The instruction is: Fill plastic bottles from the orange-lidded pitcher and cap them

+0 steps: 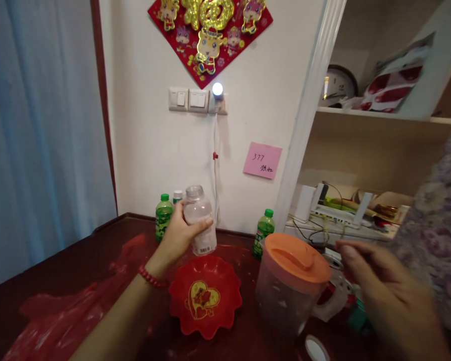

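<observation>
My left hand (184, 228) is closed around a clear plastic bottle (200, 213) with an uncapped mouth, held tilted slightly just behind a red scalloped plate (229, 296) bearing a gold heart print. My right hand (383, 286) is at the right, blurred by motion, beside the handle of a clear plastic pitcher (278, 301) with an orange lid (297, 256). Its thumb and forefinger point left, but whether they hold anything is unclear. A round white lid or ring (317, 348) lies near the pitcher's base.
Green-capped bottles stand near the wall, one at the left (163, 218) and another behind the pitcher (264, 230). Red plastic film (71, 311) covers the table's left side. Past the right hand are shelves with a white router (334, 215), and a floral cloth (432, 220).
</observation>
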Available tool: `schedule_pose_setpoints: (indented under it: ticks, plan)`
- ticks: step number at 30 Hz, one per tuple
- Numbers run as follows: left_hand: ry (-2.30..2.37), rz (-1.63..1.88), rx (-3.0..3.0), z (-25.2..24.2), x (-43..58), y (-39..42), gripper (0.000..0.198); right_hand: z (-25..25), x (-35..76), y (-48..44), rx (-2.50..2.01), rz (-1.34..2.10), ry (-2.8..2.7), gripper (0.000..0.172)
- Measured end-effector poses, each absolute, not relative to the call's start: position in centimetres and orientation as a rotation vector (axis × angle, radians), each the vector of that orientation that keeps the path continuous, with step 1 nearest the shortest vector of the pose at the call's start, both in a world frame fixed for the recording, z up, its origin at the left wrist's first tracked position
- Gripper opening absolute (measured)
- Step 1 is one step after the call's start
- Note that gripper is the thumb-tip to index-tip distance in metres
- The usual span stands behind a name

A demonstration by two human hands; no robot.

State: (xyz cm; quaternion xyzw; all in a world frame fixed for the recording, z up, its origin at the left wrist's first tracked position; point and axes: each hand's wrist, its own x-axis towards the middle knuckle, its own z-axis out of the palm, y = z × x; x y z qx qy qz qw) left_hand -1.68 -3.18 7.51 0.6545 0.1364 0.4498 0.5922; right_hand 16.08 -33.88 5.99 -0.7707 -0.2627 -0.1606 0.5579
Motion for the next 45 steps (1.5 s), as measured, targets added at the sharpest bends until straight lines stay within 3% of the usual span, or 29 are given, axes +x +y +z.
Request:
schedule_pose_setpoints:
  ticks: [3, 9, 11, 14, 18, 24, 40, 45]
  plan:
    - [0.357, 0.825, 1.634, 5.1, -0.6, -2.6, 0.075, 4.7, 17.4, -32.2, -1.903, -0.235, -0.636, 0.05]
    - [0.291, 0.539, 1.638, 0.9, 0.8, -0.6, 0.081, 2.9, 20.7, -34.8, -1.583, 0.483, -0.603, 0.064]
    - [0.264, 0.487, 1.64, 0.1, 1.0, 0.0, 0.08, 2.7, 21.0, -35.9, -1.512, 0.628, -0.59, 0.059]
    - [0.257, 0.412, 1.685, -0.6, 1.1, 0.6, 0.077, 2.6, 20.9, -36.5, -1.483, 0.771, -0.734, 0.036]
    - [0.228, 0.306, 1.736, -0.7, 0.9, 0.8, 0.084, 1.9, 21.0, -36.1, -1.51, 0.792, -0.823, 0.028]
    - [0.114, 0.193, 1.804, -0.2, -0.1, 1.4, 0.076, 0.6, 21.2, -34.9, -1.615, 0.661, -0.85, 0.044]
    - [0.0, 0.098, 1.701, -0.1, -1.3, 2.6, 0.068, -0.6, 19.2, -31.3, -1.279, 0.653, -0.677, 0.026]
    - [0.024, 0.156, 1.658, -0.6, -0.7, 1.8, 0.082, -1.2, 20.4, -32.6, -1.219, 0.726, -0.699, 0.023]
